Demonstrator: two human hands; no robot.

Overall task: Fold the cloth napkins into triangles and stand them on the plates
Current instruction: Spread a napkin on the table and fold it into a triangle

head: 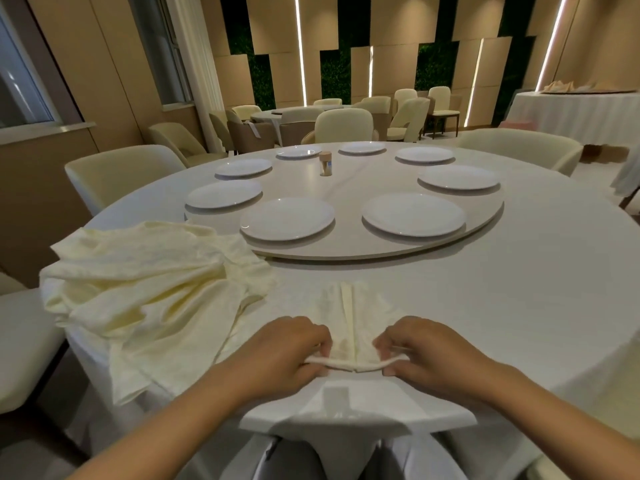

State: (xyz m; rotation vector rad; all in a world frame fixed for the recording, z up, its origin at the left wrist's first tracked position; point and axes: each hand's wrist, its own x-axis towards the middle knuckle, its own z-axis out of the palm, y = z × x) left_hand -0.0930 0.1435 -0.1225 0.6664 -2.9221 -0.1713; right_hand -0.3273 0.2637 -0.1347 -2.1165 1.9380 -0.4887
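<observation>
A cream cloth napkin [349, 317] lies folded on the white tablecloth in front of me, its two flaps meeting at a centre seam. My left hand [291, 351] pinches its near left edge, which is rolled up off the table. My right hand [422, 351] pinches the near right edge the same way. A loose pile of cream napkins [149, 292] lies to the left. Several white plates stand on the turntable beyond, the nearest two being the left plate [287, 218] and the right plate [414, 213].
The round turntable [374, 249] fills the table's middle, with a small wooden toothpick holder [325, 163] near its centre. Cream chairs [117, 174] ring the table. Another set table [578, 109] stands at the far right.
</observation>
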